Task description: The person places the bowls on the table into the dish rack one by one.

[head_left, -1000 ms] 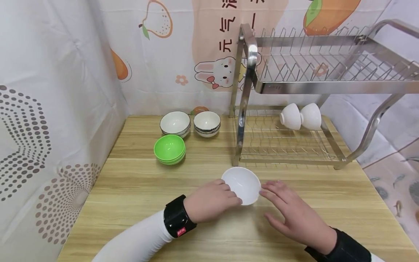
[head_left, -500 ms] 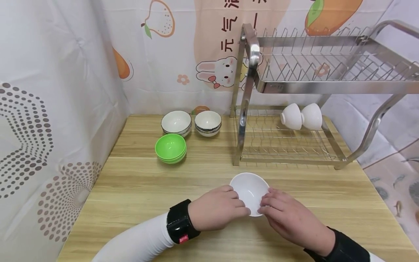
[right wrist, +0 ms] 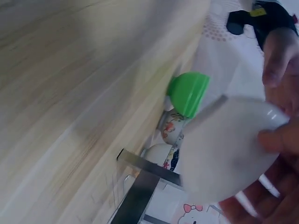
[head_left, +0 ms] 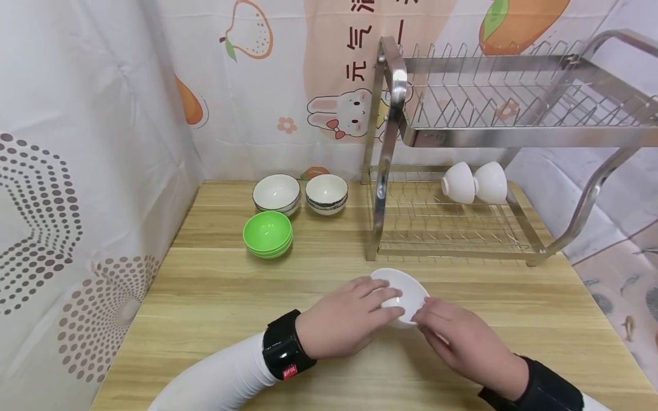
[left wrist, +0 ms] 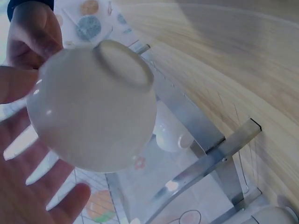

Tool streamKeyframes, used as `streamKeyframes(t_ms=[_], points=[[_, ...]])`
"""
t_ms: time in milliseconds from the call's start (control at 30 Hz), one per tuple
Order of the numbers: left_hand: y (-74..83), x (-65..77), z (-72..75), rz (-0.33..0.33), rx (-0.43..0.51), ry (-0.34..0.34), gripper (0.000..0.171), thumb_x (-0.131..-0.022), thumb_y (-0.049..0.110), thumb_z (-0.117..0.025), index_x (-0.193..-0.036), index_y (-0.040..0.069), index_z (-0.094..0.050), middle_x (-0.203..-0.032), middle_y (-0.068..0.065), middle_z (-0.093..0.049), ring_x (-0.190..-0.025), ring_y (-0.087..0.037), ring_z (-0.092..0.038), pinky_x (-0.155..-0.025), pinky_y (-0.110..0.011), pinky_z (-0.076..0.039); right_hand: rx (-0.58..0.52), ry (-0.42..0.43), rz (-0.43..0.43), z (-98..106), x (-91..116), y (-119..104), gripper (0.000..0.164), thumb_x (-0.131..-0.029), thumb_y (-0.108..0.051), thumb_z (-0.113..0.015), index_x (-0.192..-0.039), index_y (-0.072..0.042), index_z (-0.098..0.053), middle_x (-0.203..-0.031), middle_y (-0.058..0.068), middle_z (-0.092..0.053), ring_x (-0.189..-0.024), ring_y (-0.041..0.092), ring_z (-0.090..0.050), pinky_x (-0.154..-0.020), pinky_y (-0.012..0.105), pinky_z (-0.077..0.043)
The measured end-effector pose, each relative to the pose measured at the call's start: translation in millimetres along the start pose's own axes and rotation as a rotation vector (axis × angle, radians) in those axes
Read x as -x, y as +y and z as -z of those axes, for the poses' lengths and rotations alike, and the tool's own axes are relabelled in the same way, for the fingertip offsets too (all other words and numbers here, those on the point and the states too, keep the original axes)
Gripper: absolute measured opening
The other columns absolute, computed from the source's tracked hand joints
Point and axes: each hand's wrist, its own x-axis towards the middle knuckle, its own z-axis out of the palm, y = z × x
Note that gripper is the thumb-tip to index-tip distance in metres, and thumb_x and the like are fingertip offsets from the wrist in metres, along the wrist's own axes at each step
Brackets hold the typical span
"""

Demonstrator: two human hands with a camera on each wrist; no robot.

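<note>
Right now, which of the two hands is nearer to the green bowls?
The left hand. It is in front and to the right of the green bowls, by the white bowl; the right hand, gripping that bowl, is farther right.

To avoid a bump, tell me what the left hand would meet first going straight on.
Likely the white, round, ceramic-looking bowl; the left hand overlaps it in the head view, though depth is unclear.

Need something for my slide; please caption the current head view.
Right grip holding a white bowl, with stacked green bowls and a metal dish rack beyond.
</note>
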Motion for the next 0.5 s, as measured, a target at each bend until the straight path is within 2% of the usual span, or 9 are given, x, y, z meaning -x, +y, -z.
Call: streamKeyframes(t_ms=[67, 133, 200, 233, 400, 433, 500], points=[[-2.5, -0.2, 1.6, 0.038, -0.010, 0.047, 0.049, -0.095, 0.041, -0.061, -0.139, 0.020, -0.054, -0.145, -0.004, -0.049, -0.137, -0.026, -0.040, -0.116, -0.040, -0.030, 0.002, -0.002, -0.113, 5.9, -2.2, 1.3, 0.023, -0.104, -0.032, -0.051, -0.100, -0.017, -0.067, -0.101, -0.006, -0.069, -0.094, 0.015, -0.067, -0.084, 0.026, -0.055], [-4.9, 0.0, 2.3, 0.073, -0.029, 0.076, 0.059, -0.094, 0.052, -0.059, -0.143, 0.019, -0.051, -0.149, -0.006, -0.045, -0.141, -0.029, -0.035, -0.117, -0.042, -0.027, -0.018, 0.006, -0.229, 12.6, -5.8, 3.9, 0.008, -0.096, -0.023, -0.066, -0.102, -0.017, -0.068, -0.102, -0.004, -0.070, -0.091, 0.016, -0.068, -0.075, 0.032, -0.057], [-6.7, 0.7, 2.9, 0.105, -0.038, 0.085, 0.068, -0.093, 0.061, -0.055, -0.145, 0.019, -0.048, -0.152, -0.008, -0.040, -0.144, -0.029, -0.031, -0.118, -0.044, -0.026, -0.048, 0.005, -0.341, 19.7, -10.4, 9.4, 0.018, -0.088, -0.010, -0.074, -0.104, -0.016, -0.069, -0.103, -0.002, -0.071, -0.092, 0.015, -0.067, -0.073, 0.036, -0.057], [-7.6, 1.1, 3.0, 0.117, -0.042, 0.084, 0.071, -0.092, 0.064, -0.053, -0.146, 0.019, -0.047, -0.154, -0.008, -0.038, -0.145, -0.029, -0.028, -0.118, -0.045, -0.026, -0.079, 0.011, -0.398, 23.0, -13.3, 13.7, 0.025, -0.083, -0.003, -0.076, -0.104, -0.014, -0.070, -0.103, -0.001, -0.071, -0.092, 0.014, -0.067, -0.074, 0.034, -0.057], [-11.4, 1.1, 2.4, 0.150, 0.010, 0.050, 0.084, -0.086, 0.075, -0.052, -0.150, 0.021, -0.043, -0.158, -0.007, -0.031, -0.149, -0.027, -0.019, -0.118, -0.048, -0.023, -0.280, 0.045, -0.632, 35.8, -31.9, 52.2, 0.019, -0.093, -0.004, -0.067, -0.111, 0.001, -0.068, -0.103, 0.013, -0.070, -0.090, 0.003, -0.062, -0.074, 0.018, -0.052], [-12.1, 1.0, 1.8, 0.153, 0.018, 0.042, 0.086, -0.085, 0.077, -0.052, -0.150, 0.021, -0.042, -0.158, -0.006, -0.031, -0.149, -0.026, -0.019, -0.118, -0.049, -0.023, -0.314, 0.048, -0.671, 37.2, -36.4, 63.1, 0.022, -0.096, -0.008, -0.064, -0.115, 0.003, -0.066, -0.105, 0.015, -0.069, -0.090, 0.002, -0.061, -0.074, 0.015, -0.050], [-12.8, 1.2, 0.8, 0.161, 0.026, 0.024, 0.088, -0.083, 0.079, -0.050, -0.151, 0.023, -0.041, -0.159, -0.005, -0.030, -0.149, -0.026, -0.018, -0.118, -0.049, -0.023, -0.401, 0.041, -0.725, 39.1, -45.9, 87.2, 0.030, -0.101, -0.015, -0.058, -0.121, 0.006, -0.060, -0.109, 0.017, -0.066, -0.092, 0.004, -0.060, -0.075, 0.015, -0.050]])
